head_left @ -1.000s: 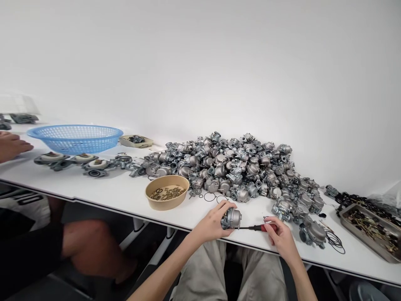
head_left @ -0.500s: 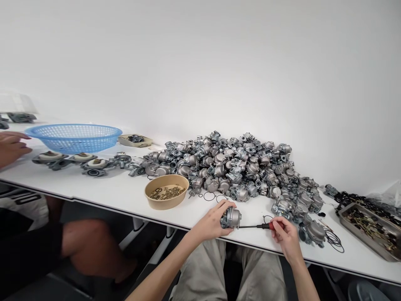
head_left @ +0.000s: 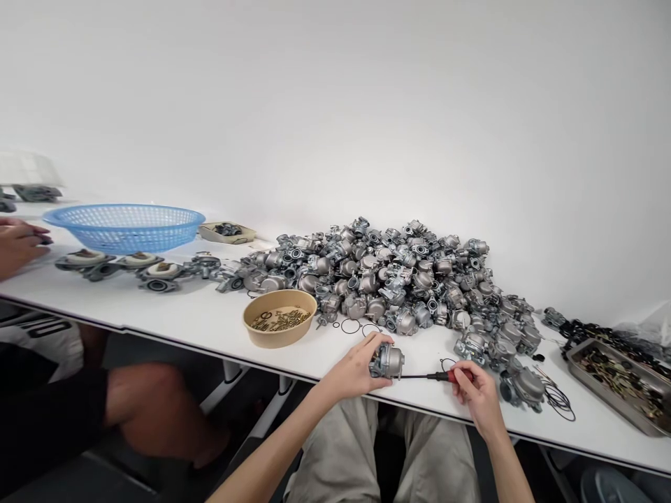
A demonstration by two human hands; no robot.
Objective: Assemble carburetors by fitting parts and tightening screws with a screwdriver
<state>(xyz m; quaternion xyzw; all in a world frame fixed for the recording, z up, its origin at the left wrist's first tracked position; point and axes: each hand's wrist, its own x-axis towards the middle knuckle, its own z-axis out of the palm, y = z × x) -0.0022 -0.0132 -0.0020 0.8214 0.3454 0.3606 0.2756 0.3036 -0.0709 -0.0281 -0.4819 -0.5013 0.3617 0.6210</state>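
Observation:
A metal carburetor (head_left: 388, 362) lies on its side near the table's front edge, with my left hand (head_left: 358, 368) wrapped round its left end. From the right, my right hand (head_left: 476, 392) grips the red handle of a screwdriver (head_left: 439, 376) between thumb and fingers. The screwdriver's shaft is level, and its tip meets the lower right face of the carburetor; the exact contact spot is too small to make out. Behind both hands rises a large pile of similar carburetors (head_left: 403, 279).
A tan bowl (head_left: 279, 338) of small brass parts stands left of my hands. Farther left are a blue basket (head_left: 126, 234) and another person's hand (head_left: 19, 246). Black rings (head_left: 560, 403) and a metal tray (head_left: 608, 398) of small parts lie right.
The other person's hand at the far left has shifted and now shows a small dark item at its fingertips. My hands, the carburetor and the screwdriver are nearly where they were.

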